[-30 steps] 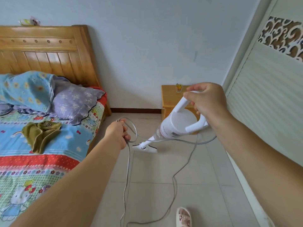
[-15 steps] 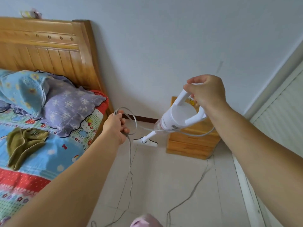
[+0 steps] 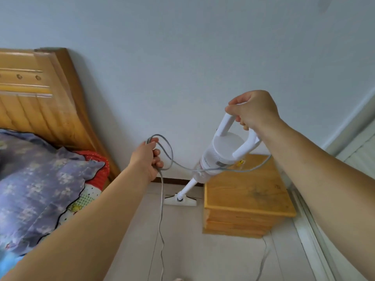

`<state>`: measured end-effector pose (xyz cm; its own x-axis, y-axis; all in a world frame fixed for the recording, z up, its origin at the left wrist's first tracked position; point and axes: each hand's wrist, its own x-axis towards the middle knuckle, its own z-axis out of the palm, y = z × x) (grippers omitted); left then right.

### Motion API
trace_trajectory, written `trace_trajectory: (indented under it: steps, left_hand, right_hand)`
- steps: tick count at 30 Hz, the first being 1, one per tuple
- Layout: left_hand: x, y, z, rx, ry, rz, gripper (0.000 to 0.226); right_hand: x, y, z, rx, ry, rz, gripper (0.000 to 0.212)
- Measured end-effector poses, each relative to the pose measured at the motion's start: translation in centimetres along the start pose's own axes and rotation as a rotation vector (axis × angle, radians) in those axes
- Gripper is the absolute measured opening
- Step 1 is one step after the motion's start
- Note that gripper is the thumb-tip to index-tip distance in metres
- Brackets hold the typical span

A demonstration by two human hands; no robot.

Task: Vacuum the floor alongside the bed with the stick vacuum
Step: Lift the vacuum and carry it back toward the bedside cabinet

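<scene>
Gripping the loop handle at the top of the white stick vacuum [image 3: 218, 157], the right hand [image 3: 254, 110] has its fingers wrapped fully round the grip, while the left hand [image 3: 149, 157] pinches a gathered loop of the grey power cord [image 3: 162, 209] and holds it up off the floor. The two hands are well apart. The vacuum leans from the right hand down to its floor head [image 3: 180, 200], which sits flat on the tiled floor [image 3: 182, 250] at the wall, between the bed [image 3: 40, 179] and the wooden nightstand [image 3: 245, 199]. Judging by its plastic body and thin tube, it looks light and rigid, easily steered one-handed from that handle. The cord is limp and trails across the floor, so it could snag under the head unless kept lifted aside.
</scene>
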<state>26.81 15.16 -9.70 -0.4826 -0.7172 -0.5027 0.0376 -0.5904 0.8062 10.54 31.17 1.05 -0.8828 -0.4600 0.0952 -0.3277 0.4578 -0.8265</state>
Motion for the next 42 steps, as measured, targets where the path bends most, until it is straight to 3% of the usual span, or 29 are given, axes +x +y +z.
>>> trace_trajectory:
  steps: [7, 15, 20, 22, 24, 28, 33, 38, 42]
  left_hand:
    - [7.0, 2.4, 3.9, 0.031, -0.015, -0.060, 0.022]
    - [15.5, 4.6, 8.6, 0.041, 0.070, -0.055, 0.023]
    - [19.2, 5.6, 12.0, 0.026, 0.116, -0.045, 0.022]
    - [20.1, 5.8, 13.3, 0.016, 0.122, -0.040, 0.022]
    - [21.2, 5.8, 14.6, 0.021, 0.113, -0.034, 0.022]
    - [23.1, 5.4, 16.1, 0.073, 0.074, -0.048, 0.020]
    - [25.2, 6.6, 17.5, 0.097, -0.008, -0.049, 0.019]
    - [26.1, 8.1, 18.0, 0.147, -0.081, -0.062, 0.017]
    - [26.7, 9.2, 17.5, 0.173, -0.118, -0.058, 0.017]
  right_hand:
    - [10.1, -1.1, 3.0, -0.084, -0.026, 0.044, 0.012]
    - [23.4, -1.7, 7.1, -0.229, -0.351, 0.082, 0.039]
    - [29.5, -1.8, 8.7, -0.304, -0.370, -0.004, 0.029]
    - [31.0, -1.8, 8.8, -0.227, -0.412, 0.028, 0.023]
    - [32.5, -2.1, 8.7, 0.007, -0.491, 0.145, 0.015]
    - [34.1, -1.6, 8.5, 0.386, -0.616, 0.347, 0.026]
    - [34.1, -0.1, 8.5, 0.659, -0.688, 0.344, 0.026]
    - [33.2, -1.3, 8.6, 0.566, -0.575, 0.408, 0.023]
    - [32.5, -4.0, 8.3, 0.583, -0.511, 0.410, 0.008]
